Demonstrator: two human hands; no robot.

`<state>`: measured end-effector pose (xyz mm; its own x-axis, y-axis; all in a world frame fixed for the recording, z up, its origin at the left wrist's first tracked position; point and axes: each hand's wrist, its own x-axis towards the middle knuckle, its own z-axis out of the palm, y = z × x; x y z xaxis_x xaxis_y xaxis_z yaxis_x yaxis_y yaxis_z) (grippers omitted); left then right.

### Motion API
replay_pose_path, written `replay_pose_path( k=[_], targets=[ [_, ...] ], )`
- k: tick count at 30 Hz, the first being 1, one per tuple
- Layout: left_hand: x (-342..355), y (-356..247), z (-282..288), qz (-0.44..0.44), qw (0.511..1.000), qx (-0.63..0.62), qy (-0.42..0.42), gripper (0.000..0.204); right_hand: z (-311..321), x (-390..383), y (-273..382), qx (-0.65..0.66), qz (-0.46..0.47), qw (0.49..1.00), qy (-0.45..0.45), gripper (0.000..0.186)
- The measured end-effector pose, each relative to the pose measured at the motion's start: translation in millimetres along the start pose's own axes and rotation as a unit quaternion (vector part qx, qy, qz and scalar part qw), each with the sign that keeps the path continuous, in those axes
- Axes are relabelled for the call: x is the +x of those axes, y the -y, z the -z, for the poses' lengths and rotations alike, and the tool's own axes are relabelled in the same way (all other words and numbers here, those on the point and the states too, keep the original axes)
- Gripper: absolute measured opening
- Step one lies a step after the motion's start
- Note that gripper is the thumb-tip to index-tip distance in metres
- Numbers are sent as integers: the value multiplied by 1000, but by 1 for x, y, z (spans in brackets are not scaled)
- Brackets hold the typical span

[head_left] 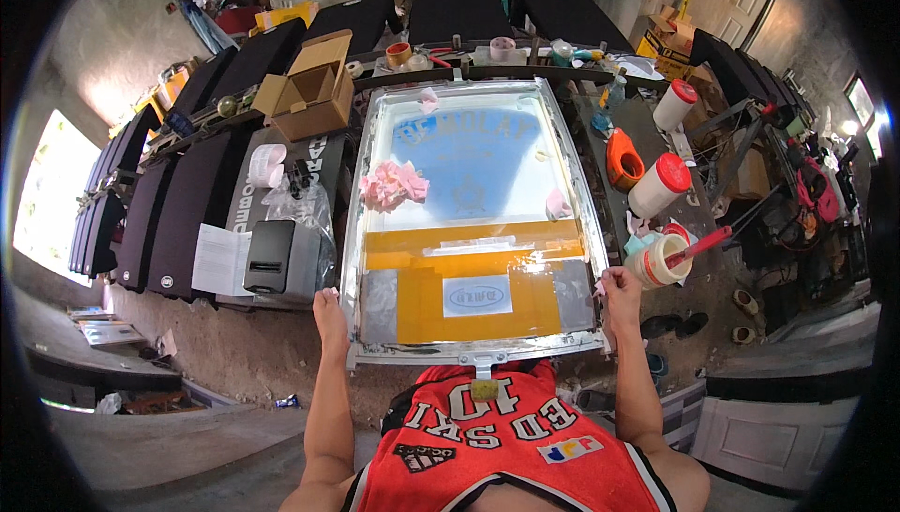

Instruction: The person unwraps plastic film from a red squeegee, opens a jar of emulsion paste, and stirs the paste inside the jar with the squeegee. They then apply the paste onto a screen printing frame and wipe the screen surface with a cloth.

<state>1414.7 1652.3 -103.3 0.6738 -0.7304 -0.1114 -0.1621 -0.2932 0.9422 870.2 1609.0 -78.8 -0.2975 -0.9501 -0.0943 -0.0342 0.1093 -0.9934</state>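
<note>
A silk-screen printing frame (589,188) lies in front of me, its mesh showing a blue area with lettering and brown tape across the near half. My left hand (331,323) is beside its near left corner, fingers pinched together; what they hold is too small to make out. At the near right side, my right hand (622,298) is closed on a small pink scrap (601,289), next to the frame's edge. A crumpled pink wad (394,186) rests on the mesh at left. Smaller pink pieces lie near the far edge and right side.
Black-covered printing boards (457,15) ring the far side and left. An open cardboard box (312,90) and a black-and-grey device (269,257) stand left. To the right are red-lidded white containers (659,186), an orange tape dispenser (623,160) and a tub (659,262) with a red-handled tool.
</note>
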Motion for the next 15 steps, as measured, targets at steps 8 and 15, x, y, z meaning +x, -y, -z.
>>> replay_pose_path(
  k=[8, 15],
  targets=[
    [11, -7, -10, 3, 999, 35, -8, 31, -6, 16, 4, -34, 2, 999, -10, 3],
    [13, -18, -15, 7, 1000, 30, -5, 33, -10, 24, 5, -14, -20, 1000, -12, 2]
  ],
)
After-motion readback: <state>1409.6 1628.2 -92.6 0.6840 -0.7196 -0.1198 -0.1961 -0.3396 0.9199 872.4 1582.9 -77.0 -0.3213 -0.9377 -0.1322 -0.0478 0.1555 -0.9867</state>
